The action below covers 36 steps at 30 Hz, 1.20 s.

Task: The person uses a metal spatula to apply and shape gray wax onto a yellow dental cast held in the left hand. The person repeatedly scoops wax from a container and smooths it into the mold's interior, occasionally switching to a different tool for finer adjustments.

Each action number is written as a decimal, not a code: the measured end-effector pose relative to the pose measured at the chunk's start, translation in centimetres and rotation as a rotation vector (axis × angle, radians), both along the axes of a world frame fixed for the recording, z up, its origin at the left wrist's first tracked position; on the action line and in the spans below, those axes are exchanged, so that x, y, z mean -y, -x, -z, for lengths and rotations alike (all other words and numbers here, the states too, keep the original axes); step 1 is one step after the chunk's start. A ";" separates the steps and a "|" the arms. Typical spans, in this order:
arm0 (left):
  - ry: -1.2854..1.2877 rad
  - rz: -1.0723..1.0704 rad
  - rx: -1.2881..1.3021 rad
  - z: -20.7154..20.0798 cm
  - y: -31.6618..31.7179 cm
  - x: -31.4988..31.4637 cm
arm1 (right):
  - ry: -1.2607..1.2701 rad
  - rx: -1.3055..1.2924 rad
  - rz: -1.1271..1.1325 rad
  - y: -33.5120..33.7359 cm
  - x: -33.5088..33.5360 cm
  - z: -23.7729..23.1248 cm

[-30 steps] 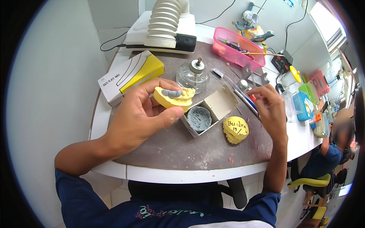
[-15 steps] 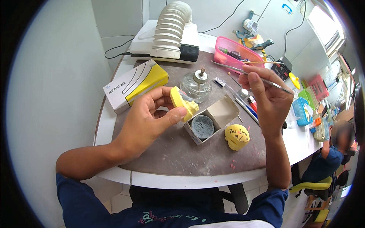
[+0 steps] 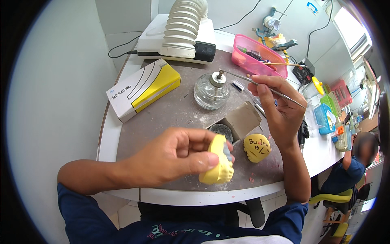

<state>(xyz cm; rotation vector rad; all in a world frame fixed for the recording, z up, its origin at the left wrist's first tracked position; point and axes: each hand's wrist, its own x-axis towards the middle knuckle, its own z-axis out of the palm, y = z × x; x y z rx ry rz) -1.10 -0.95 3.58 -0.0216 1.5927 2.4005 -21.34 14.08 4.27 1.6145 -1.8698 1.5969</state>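
Observation:
Between the thumb and fingers of my left hand (image 3: 174, 156) is a yellow dental cast (image 3: 217, 164), tilted, with grey wax on one side. My right hand (image 3: 280, 101) pinches a thin metal wax carving tool (image 3: 270, 90) like a pen. The tool's tip is at the wick of the glass spirit lamp (image 3: 212, 91); I cannot make out a flame. Behind my left fingers, an open cardboard box (image 3: 243, 120) holds a round grey wax block (image 3: 222, 131), partly hidden. A second yellow cast (image 3: 256, 148) with handwriting lies to the right of the box.
A white and yellow carton (image 3: 144, 89) lies at the left. Behind stands a white machine with a ribbed hose (image 3: 180, 30). A pink basket (image 3: 260, 57) of tools and a small brush (image 3: 238, 85) are at the back right. Another person (image 3: 345, 171) sits far right.
My left hand has brought the cast nearer to me and turned it. My right hand has moved left and down slightly, taking the tool's tip to the lamp's wick.

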 end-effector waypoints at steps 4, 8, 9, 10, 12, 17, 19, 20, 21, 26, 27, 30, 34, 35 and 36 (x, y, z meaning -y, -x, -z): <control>0.017 0.042 0.047 1.1 0.1 -0.1 | -0.040 -0.012 0.008 -0.4 -0.1 -0.4; 0.024 -0.035 0.053 0.9 0.1 -0.1 | -0.017 0.002 0.008 -0.4 -0.2 -0.3; 0.052 -0.075 0.035 0.9 0.1 0.0 | 0.018 0.006 0.012 -0.3 -0.1 -0.1; 0.080 -0.115 0.018 0.9 0.1 0.1 | 0.017 -0.007 0.008 -0.2 -0.1 0.0; 0.129 -0.219 -0.016 1.0 0.0 0.1 | 0.017 -0.032 -0.004 0.1 -0.3 0.1; 0.067 -0.353 -0.039 1.1 0.3 0.5 | 0.000 -0.038 0.019 -0.1 -0.4 -0.1; 0.041 -0.377 -0.020 1.2 0.4 0.5 | 0.002 -0.014 0.015 -0.1 -0.5 -0.1; 0.021 -0.400 -0.028 1.3 0.5 0.5 | -0.002 -0.004 0.015 -0.1 -0.6 -0.1; 0.002 -0.427 -0.035 1.4 0.5 0.4 | -0.005 0.007 0.013 -0.2 -0.6 -0.1; 0.021 -0.515 -0.091 1.6 0.4 0.2 | 0.012 0.019 0.008 -0.2 -0.7 0.1; 0.048 -0.529 -0.119 1.5 0.4 0.1 | 0.012 0.016 0.008 -0.2 -0.8 0.1; 0.139 -0.570 -0.187 1.6 0.3 0.2 | 0.005 0.019 0.014 -0.3 -0.8 0.0; 0.222 -0.584 -0.248 2.0 0.5 0.5 | 0.006 0.046 0.025 -0.2 -0.9 0.1; 0.217 -0.577 -0.248 2.1 0.5 0.6 | 0.000 0.045 0.029 -0.2 -0.9 0.1; 0.213 -0.570 -0.249 2.2 0.5 0.6 | -0.005 0.044 0.033 -0.2 -1.0 0.1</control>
